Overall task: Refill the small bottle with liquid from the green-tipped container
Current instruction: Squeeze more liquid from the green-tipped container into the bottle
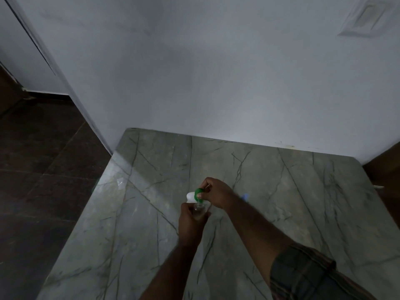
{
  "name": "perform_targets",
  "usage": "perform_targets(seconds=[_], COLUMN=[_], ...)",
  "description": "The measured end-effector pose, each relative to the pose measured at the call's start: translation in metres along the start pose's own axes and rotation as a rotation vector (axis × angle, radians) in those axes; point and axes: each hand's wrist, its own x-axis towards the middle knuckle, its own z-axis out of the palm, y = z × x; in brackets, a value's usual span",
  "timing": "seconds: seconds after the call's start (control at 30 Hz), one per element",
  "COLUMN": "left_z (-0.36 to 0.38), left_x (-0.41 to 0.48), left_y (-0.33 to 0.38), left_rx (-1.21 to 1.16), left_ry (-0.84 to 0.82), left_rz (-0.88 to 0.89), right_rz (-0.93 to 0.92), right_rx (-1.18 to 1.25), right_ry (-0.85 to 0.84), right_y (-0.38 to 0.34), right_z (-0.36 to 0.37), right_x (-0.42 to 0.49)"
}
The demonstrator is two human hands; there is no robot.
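Curling the left grip (191, 215) round the small bottle (199, 207) and holding it upright low over the tabletop (281, 191); not telling from here whether touching the surface. Clamping the right grip (216, 193) on the green end of the green-tipped container (191, 195), tipping it sideways with the green tip just above the bottle's mouth and the white body pointing left.

Blocking most of the bottle with the left fingers, leaving only the neck and shoulder showing. Hiding part of the green tip under the right fingers. Peeking out just behind the right forearm, something small and pale blue (245, 195), too blurred for naming. Crossing the lower right corner, a dark checked sleeve (303, 271).

Looking clear and glassy, the bottle, round-shouldered with a narrow neck. Looking smooth and rounded, the container, white plastic with a bright green tip.

Spreading out underneath, polished grey-green stone with dark thin veins, butting against a plain pale wall (216, 72). Running along the left, dark floor (43, 169) tiles.
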Motion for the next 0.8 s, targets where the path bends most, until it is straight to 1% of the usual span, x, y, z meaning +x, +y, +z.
perform_targets(seconds=[0.33, 0.8], left_z=[-0.0011, -0.0022], left_x=[0.0012, 0.0008], left_y=[0.004, 0.0035], left_rx=[-0.018, -0.018], left_ry=[-0.007, -0.023], left_rz=[0.015, 0.002], right_rz=[-0.025, -0.011], right_rx=[-0.028, -0.023], right_ry=[0.007, -0.005], right_y=[-0.0047, -0.0081], right_z=[-0.0059, -0.0069], right_x=[-0.0022, -0.0035])
